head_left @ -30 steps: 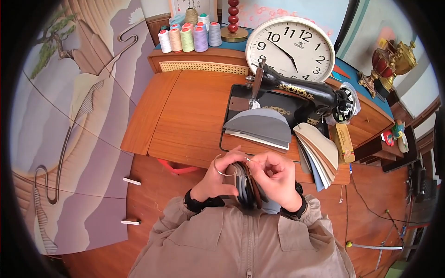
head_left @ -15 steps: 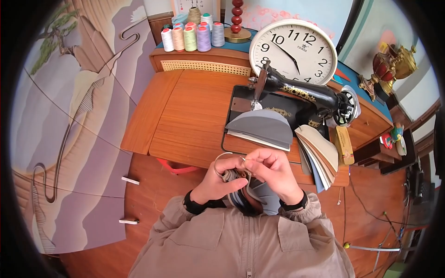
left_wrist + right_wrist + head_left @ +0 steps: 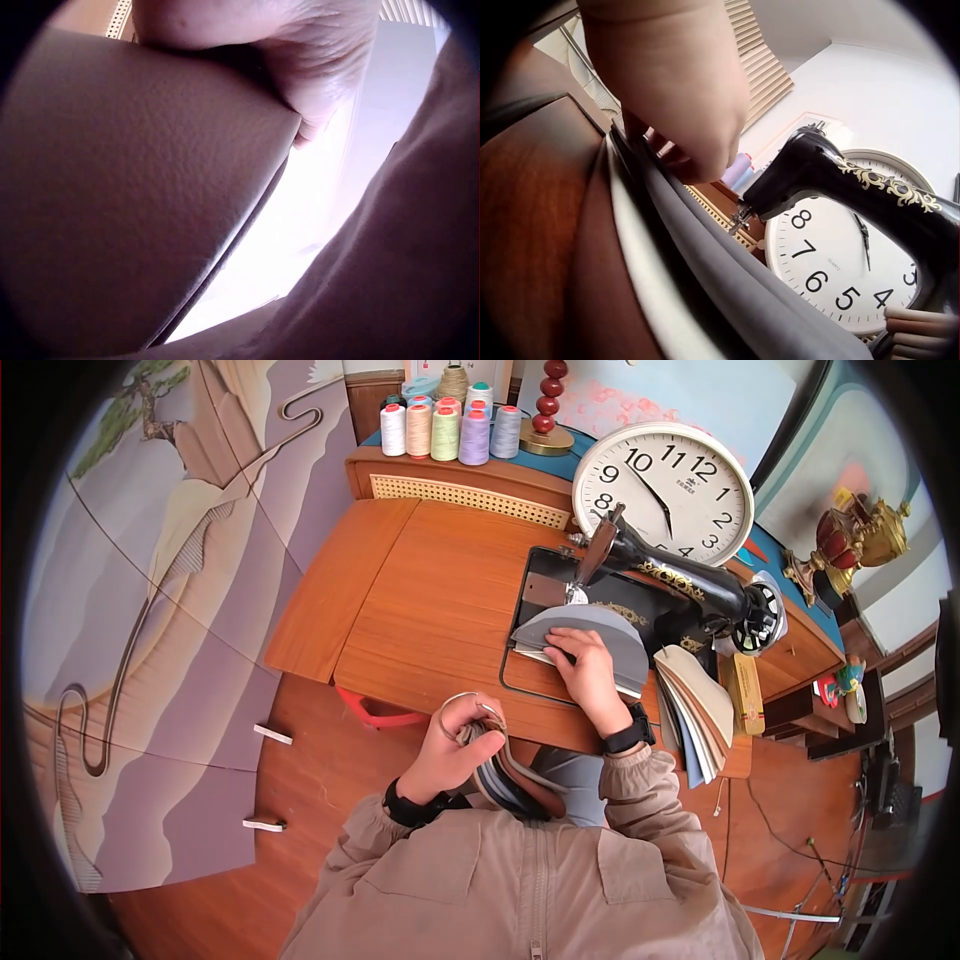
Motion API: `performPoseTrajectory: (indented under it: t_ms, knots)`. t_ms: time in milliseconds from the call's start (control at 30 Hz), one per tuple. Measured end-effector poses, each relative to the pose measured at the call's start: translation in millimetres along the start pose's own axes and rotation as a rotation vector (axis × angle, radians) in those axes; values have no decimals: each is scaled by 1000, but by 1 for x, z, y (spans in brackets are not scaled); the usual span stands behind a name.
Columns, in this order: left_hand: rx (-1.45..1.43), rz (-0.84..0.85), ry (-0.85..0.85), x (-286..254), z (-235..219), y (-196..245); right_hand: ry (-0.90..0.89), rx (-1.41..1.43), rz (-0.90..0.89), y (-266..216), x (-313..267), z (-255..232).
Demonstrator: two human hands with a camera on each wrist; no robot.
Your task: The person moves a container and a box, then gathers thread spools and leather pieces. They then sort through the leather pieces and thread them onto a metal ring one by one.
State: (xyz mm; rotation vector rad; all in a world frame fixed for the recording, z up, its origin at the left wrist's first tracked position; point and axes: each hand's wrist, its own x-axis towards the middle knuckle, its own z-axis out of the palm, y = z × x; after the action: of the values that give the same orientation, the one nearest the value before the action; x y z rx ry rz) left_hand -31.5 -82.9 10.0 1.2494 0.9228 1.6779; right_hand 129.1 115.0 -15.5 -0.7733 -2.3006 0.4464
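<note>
My hands are working apart. My left hand (image 3: 448, 755) is gripping a bundle of leather-like swatches (image 3: 520, 785) in front of my jacket (image 3: 450, 870), with a thin ring (image 3: 441, 722) looping around my fingers. My right hand (image 3: 590, 672) is pinching the near edge of the gray half-round stack (image 3: 622, 650), which is lying before the black sewing machine (image 3: 665, 572), left of the fanned swatches (image 3: 700, 705).

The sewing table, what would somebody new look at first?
Probably the big round clock, at the back behind the black sewing machine. Next, maybe the colorful thread spools, bunched at the back left of the clock. Then the hands: the right touches gray sheets, the left holds a bundle.
</note>
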Motion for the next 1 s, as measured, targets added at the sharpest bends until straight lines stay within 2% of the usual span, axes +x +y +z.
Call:
performPoseTrajectory:
  t_ms: [100, 233, 333, 400, 433, 500, 633, 700, 733, 833, 900, 933, 1000]
  knots:
    - [-137, -28, 72, 1, 5, 3, -22, 31, -2, 4, 2, -5]
    - [-62, 14, 42, 6, 5, 7, -30, 83, 8, 13, 1, -6]
    - [-141, 24, 21, 9, 9, 11, -11, 36, -41, 13, 2, -6]
    - [-119, 22, -6, 9, 10, 12, 7, 5, -137, 18, 2, -4]
    - [-115, 19, -8, 9, 11, 12, 11, 9, -135, 15, 2, -4]
    - [-26, 17, 42, 9, 13, 11, 66, -143, 3, 6, 2, -2]
    - [-126, -30, 45, 8, 22, 13, 73, -156, 37, -1, 6, -2]
    - [-160, -53, 63, 9, 26, 16, 138, -126, -130, 0, 7, -2]
    - [-155, -53, 57, 10, 28, 17, 145, -125, -128, 1, 5, -4]
    - [-151, -74, 62, 13, 29, 17, 187, -33, -131, -4, 1, -15]
    - [-148, -46, -2, 12, 27, 11, 191, 321, 43, -28, -14, -36]
    - [-146, -50, -2, 14, 30, 13, 55, 455, 169, -38, -21, -52]
    - [-112, -122, 25, 19, 40, 18, -2, 579, 225, -56, -33, -72]
